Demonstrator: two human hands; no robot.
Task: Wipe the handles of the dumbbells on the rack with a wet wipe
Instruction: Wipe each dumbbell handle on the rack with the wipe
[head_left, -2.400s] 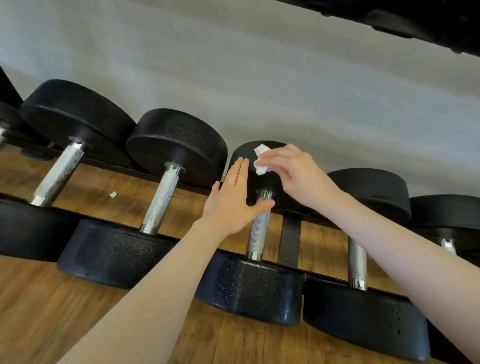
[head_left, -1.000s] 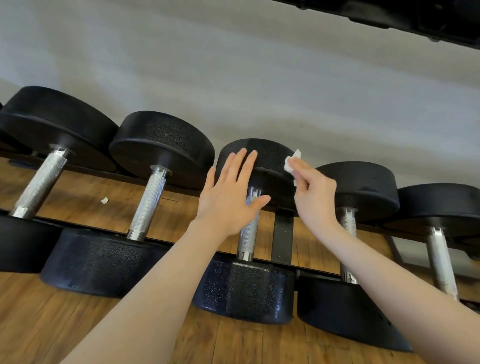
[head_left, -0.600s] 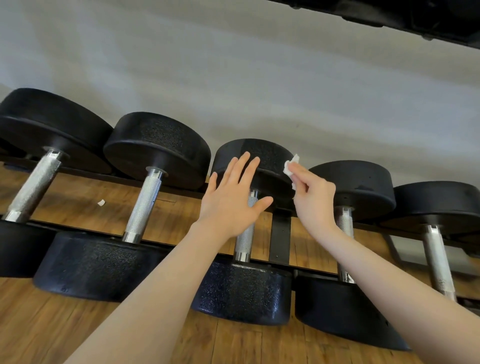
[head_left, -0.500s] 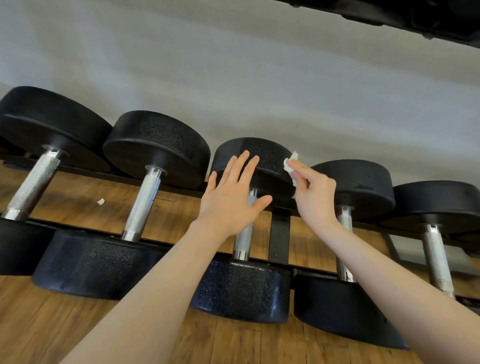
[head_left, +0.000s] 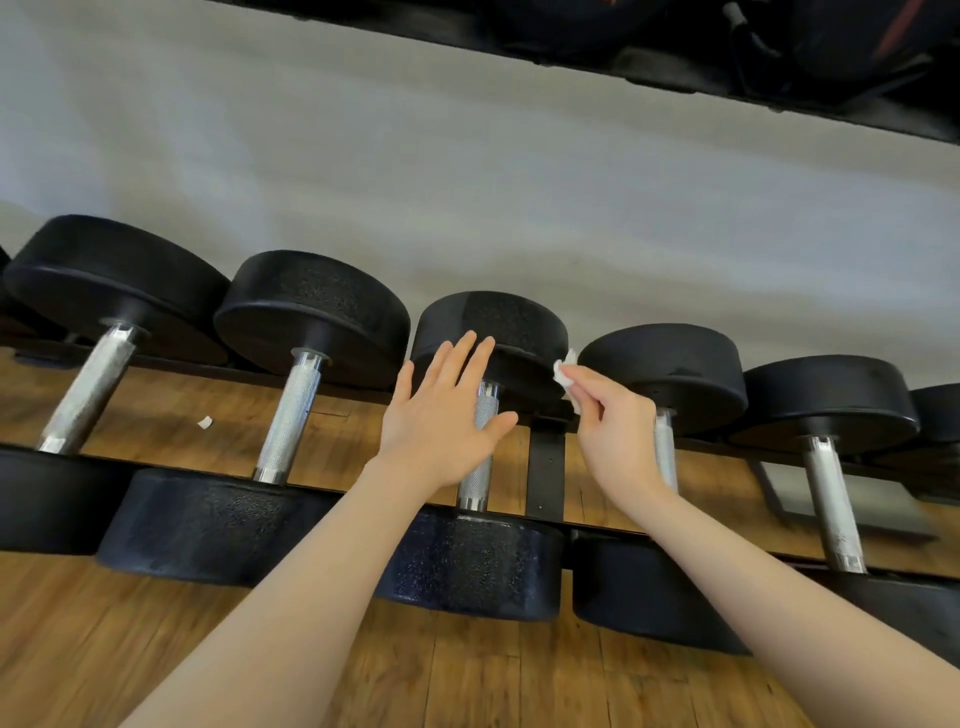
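On the rack (head_left: 545, 467), seen from the head camera, a row of black dumbbells is lying side by side, each with a shiny metal handle between two round ends, and a wood floor is showing under them. The left hand (head_left: 441, 415) is reaching out flat over the middle dumbbell (head_left: 488, 338); its grip is loose, with the fingers straight and spread, holding nothing, and it is covering part of the middle handle (head_left: 480, 467). I cannot tell if the palm is touching the metal or only hanging in front of it. The right hand (head_left: 613, 431) is pinching a small white wet wipe (head_left: 566, 376) between thumb and fingers, so its grip is closed on the wipe. The wipe is sitting up high, right beside the far round end of the middle dumbbell and just next to the neighbour dumbbell (head_left: 670, 374), not on any handle. I think the person is getting ready to wipe a handle, and no rubbing is going on right now. The next move is probably calling for bringing the wipe down onto a handle, maybe the right neighbour's handle (head_left: 665, 452), which is partly hiding behind the right hand. The wipe is looking small and bunched, so it may be needing to wrap around the bar to clean all sides. A tiny white scrap (head_left: 204, 422) is lying on the floor farther left.
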